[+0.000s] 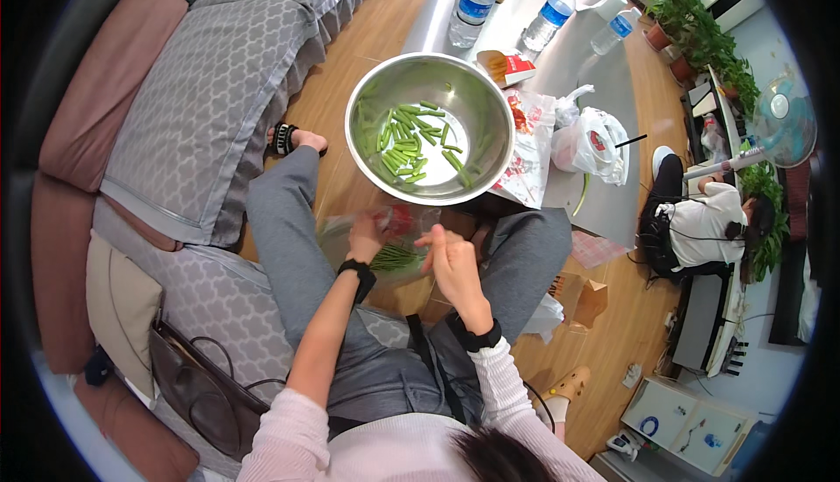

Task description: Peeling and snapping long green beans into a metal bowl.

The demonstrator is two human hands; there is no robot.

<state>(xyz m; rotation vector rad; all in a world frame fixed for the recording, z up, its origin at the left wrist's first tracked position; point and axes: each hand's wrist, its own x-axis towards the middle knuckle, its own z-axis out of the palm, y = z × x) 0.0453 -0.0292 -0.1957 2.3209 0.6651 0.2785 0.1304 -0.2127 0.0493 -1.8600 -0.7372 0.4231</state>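
Note:
A clear plastic bag (341,229) with a red print hangs between my knees, below the front of a steel bowl. Long, thin green stalks (396,257) lie bundled inside it. My left hand (366,236) is at the bag's upper part, its fingers bent against the film and partly hidden. At the bag's right side is my right hand (454,265), thumb raised and fingers curled; whether it pinches the film is unclear. The large steel bowl (364,173) stands at the table's near edge. Short cut pieces of green stalk (407,137) are scattered on its bottom.
On the metal-topped table (607,210) are water bottles (474,9), a red fries carton (512,68), stained paper (531,154) and a tied plastic bag (590,144). A sofa (216,68) runs along the left. Another person (702,226) crouches at right near a fan (784,118).

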